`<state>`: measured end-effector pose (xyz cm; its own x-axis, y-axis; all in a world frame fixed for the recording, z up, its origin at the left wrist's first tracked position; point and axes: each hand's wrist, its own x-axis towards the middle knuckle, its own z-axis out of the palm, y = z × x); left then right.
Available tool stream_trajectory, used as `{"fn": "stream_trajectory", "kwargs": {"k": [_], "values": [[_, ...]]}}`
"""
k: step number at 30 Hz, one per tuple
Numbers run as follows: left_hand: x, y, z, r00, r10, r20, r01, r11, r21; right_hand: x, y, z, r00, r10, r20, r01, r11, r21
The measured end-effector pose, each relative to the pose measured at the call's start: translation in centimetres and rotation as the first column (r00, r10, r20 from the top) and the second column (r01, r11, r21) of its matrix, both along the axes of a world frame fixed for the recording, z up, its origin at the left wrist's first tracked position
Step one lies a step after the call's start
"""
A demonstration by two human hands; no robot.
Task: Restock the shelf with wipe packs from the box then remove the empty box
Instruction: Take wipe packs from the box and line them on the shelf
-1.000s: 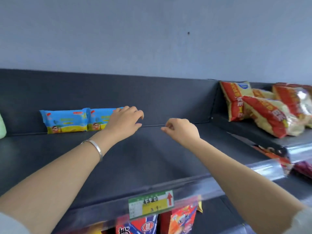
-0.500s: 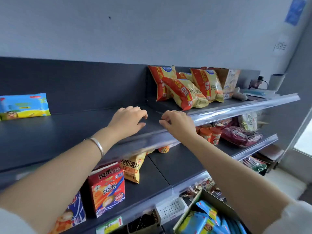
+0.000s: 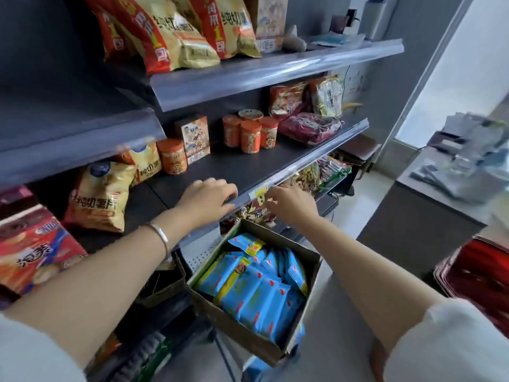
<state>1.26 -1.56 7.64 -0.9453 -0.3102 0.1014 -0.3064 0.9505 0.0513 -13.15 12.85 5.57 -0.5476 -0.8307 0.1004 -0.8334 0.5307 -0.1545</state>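
A brown cardboard box (image 3: pixel 237 326) stands low in front of the shelving, filled with several blue and yellow wipe packs (image 3: pixel 259 288). My left hand (image 3: pixel 208 198), with a silver bracelet at the wrist, hovers above the box's far left corner, in front of the middle shelf's edge; its fingers are loosely curled and hold nothing. My right hand (image 3: pixel 290 202) hangs above the box's far edge, also loosely curled and empty. The shelf with the placed wipe packs is out of view.
Dark shelves (image 3: pixel 275 70) carry chip bags (image 3: pixel 165 31), orange tubs (image 3: pixel 249 135) and snack boxes (image 3: pixel 33 249). A grey counter (image 3: pixel 429 205) with papers stands at the right, with red baskets (image 3: pixel 479 268) beside it. Pale floor lies between.
My view has swung down and right from the top shelf to the box. Both empty hands have dropped from the top shelf to just above the box.
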Motion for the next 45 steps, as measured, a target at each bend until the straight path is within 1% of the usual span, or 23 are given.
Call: {"fn": "stream_trajectory", "kwargs": {"k": [3,6,10,13,16,19,21,23,25,28,32,34,35,37,38,40,41,43,45], "values": [[-1.1,0.9,-4.9,0.987,0.001,0.163,-0.015,0.996,0.083,-1.2,1.6,-4.9,0.99,-0.049,0.132,0.026,0.985,0.169],[-1.2,0.9,-9.5,0.944,0.009,0.329,-0.066,0.984,0.164,-1.2,1.9,-9.4,0.957,-0.108,0.269,0.009,0.939,0.343],[-0.6,-0.1,-14.0,0.873,0.013,0.487,-0.131,0.969,0.209,0.5,0.7,-13.6,0.896,-0.178,0.406,-0.028,0.892,0.451],[-0.2,-1.1,-15.4,0.853,0.007,0.521,-0.15,0.961,0.232,2.3,-0.8,-15.8,0.892,-0.19,0.41,-0.057,0.853,0.518],[-0.6,-2.5,-16.0,0.866,-0.05,0.497,-0.095,0.961,0.261,3.6,-1.8,-16.2,0.904,-0.206,0.374,-0.048,0.821,0.568],[-1.8,-3.2,-16.1,0.858,-0.139,0.494,0.0,0.962,0.271,3.5,-2.3,-15.9,0.884,-0.254,0.392,-0.007,0.832,0.554],[-2.9,-3.0,-16.5,0.815,-0.2,0.543,0.057,0.962,0.269,2.7,-2.2,-15.8,0.849,-0.303,0.433,0.038,0.853,0.521],[-3.9,-2.7,-17.2,0.764,-0.224,0.605,0.08,0.963,0.255,1.5,-1.5,-15.4,0.792,-0.373,0.483,0.116,0.869,0.482],[-4.5,-2.5,-17.8,0.735,-0.227,0.639,0.099,0.968,0.231,0.1,-0.4,-14.6,0.719,-0.446,0.533,0.221,0.874,0.434],[-5.1,-2.3,-17.8,0.727,-0.235,0.645,0.118,0.968,0.22,-1.1,1.4,-13.9,0.564,-0.52,0.641,0.362,0.854,0.374],[-5.6,-2.4,-18.0,0.669,-0.314,0.674,0.258,0.948,0.185,-1.4,2.7,-14.2,0.32,-0.496,0.808,0.468,0.824,0.32],[-5.7,-2.6,-18.1,0.646,-0.316,0.695,0.293,0.943,0.157,-1.5,2.9,-14.3,0.242,-0.468,0.85,0.503,0.81,0.302],[-5.7,-2.7,-17.8,0.647,-0.316,0.694,0.293,0.943,0.156,-1.6,3.1,-14.3,0.217,-0.45,0.866,0.523,0.803,0.286],[-5.5,-3.0,-17.3,0.674,-0.32,0.666,0.254,0.947,0.198,-1.8,3.2,-14.1,0.219,-0.409,0.886,0.555,0.799,0.232],[-5.4,-3.2,-17.0,0.701,-0.317,0.64,0.196,0.947,0.254,-2.0,3.1,-13.9,0.238,-0.401,0.885,0.575,0.792,0.204],[-5.2,-3.5,-15.8,0.777,-0.277,0.565,0.056,0.925,0.376,-2.2,3.0,-13.4,0.3,-0.383,0.874,0.615,0.778,0.13],[-5.1,-3.6,-14.9,0.819,-0.242,0.52,0.015,0.916,0.402,-2.3,3.0,-13.0,0.324,-0.361,0.875,0.636,0.768,0.081],[-4.7,-3.9,-13.0,0.895,-0.163,0.416,-0.022,0.914,0.405,-2.3,2.7,-11.4,0.381,-0.312,0.87,0.661,0.75,-0.021],[-4.1,-4.2,-10.9,0.95,-0.065,0.307,-0.077,0.9,0.43,-2.3,2.5,-9.6,0.462,-0.266,0.846,0.649,0.752,-0.118]]}}
